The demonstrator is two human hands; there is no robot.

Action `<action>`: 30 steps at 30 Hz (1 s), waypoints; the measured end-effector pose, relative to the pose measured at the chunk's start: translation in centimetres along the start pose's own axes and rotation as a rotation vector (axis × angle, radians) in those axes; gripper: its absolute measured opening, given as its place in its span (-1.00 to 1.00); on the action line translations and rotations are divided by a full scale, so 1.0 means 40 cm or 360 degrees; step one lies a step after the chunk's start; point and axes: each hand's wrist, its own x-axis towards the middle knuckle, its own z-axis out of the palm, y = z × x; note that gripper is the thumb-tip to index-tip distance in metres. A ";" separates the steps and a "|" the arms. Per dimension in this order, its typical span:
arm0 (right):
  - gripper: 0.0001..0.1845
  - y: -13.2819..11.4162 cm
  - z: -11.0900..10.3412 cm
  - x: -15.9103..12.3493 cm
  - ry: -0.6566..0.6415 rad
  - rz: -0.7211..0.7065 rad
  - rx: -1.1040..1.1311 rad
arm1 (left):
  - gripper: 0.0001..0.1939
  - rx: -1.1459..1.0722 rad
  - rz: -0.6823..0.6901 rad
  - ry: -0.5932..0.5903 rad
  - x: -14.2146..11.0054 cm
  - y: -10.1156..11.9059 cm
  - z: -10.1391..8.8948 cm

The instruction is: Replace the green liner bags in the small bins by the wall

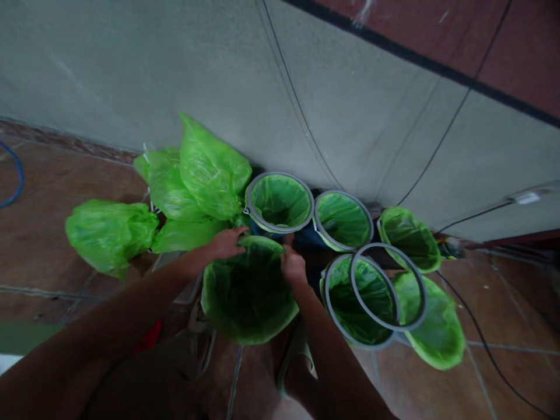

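Observation:
Directly before me, between my feet, stands a round bin lined with a green plastic bag (249,326), its inside dark. My left hand (228,244) is closed on the bag's edge at the far left of the rim. Closed on the same edge at the far right is my right hand (294,267). The bag is folded outward over the rim all round. Behind my hands is another lined bin with a grey ring (280,224) on top. To the right, a loose grey ring (356,286) lies across a further lined bin (350,321).
Filled green bags (109,233) lie on the tiled floor at left, by the wall (131,76). More lined bins (343,219) stand along the wall to the right. A black cable (476,332) crosses the floor at right; a blue hose (18,175) curves at far left.

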 end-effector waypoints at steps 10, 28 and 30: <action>-0.50 0.023 -0.040 -0.108 0.0556 0.0171 0.0295 | -0.46 -0.0544 -0.0031 0.0187 0.040 0.018 -0.031; -0.59 -0.034 0.047 0.010 0.0242 0.0000 -0.0180 | -0.61 0.0335 -0.0033 -0.0038 -0.007 0.066 0.046; -0.57 -0.042 0.055 0.003 0.0284 0.0076 -0.0170 | -0.47 0.0298 -0.0084 0.0002 -0.011 0.070 0.049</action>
